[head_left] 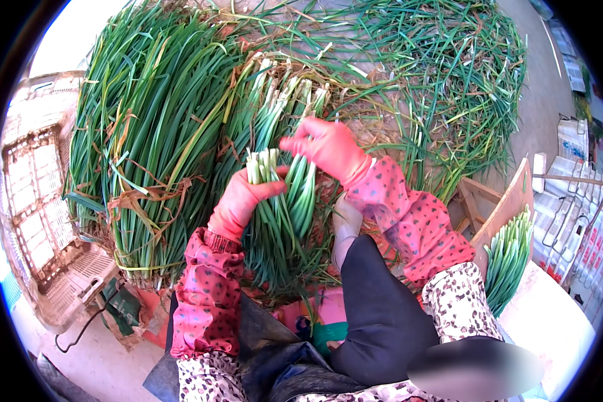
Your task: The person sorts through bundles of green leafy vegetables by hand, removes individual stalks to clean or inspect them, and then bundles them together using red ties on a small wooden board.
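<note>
My left hand (238, 201), in an orange-pink rubber glove, is wrapped round a bunch of garlic chives (268, 201). Their pale cut ends point up and away, and the green leaves hang down toward my lap. Just right of that bunch my right hand (331, 149), gloved alike, has its fingers curled together above more chive stems (303, 194). What lies between those fingertips, if anything, is too small to make out. Beyond both hands lies a row of chives with whitish stem ends (285, 100).
A tall pile of long chives (154, 134) fills the left side, beside a dirty plastic crate (43, 194). Loose leaves (442, 80) cover the ground at the far right. A wooden board (506, 204) and a neat chive bunch (509, 261) stand right of my knee.
</note>
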A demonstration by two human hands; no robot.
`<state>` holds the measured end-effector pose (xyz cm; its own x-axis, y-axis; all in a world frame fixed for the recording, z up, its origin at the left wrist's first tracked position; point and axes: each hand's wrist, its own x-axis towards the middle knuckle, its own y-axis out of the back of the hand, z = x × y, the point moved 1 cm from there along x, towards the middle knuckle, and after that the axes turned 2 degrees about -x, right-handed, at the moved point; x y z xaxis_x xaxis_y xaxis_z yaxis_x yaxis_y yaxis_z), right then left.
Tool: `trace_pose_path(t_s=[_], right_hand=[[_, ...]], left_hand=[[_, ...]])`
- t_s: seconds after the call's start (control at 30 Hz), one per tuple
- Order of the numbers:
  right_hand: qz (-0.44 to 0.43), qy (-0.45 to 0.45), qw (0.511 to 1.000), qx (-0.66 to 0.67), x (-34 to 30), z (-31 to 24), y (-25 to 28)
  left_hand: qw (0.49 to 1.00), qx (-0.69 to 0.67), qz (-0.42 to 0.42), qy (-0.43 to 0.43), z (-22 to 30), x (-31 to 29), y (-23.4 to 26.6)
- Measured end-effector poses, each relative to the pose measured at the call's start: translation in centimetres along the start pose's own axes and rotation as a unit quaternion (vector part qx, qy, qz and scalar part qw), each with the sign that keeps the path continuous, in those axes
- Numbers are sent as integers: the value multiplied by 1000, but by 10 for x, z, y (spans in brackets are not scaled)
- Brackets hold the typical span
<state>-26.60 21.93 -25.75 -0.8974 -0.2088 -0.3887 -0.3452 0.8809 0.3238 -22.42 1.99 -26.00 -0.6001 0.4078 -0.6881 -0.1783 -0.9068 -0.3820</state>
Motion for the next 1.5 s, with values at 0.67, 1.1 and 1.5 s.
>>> trace_pose_path(t_s=[0.67, 1.1, 1.5], right_hand=[[-150, -125, 980, 35, -29, 15, -15], [158, -98, 968, -169, -7, 40, 138], [46, 157, 984, -73, -15, -2, -55]], left_hand=[[998, -38, 33, -41, -6, 15, -2], [998, -52, -43, -17, -1, 3, -9], [999, -43, -18, 17, -10, 12, 4]])
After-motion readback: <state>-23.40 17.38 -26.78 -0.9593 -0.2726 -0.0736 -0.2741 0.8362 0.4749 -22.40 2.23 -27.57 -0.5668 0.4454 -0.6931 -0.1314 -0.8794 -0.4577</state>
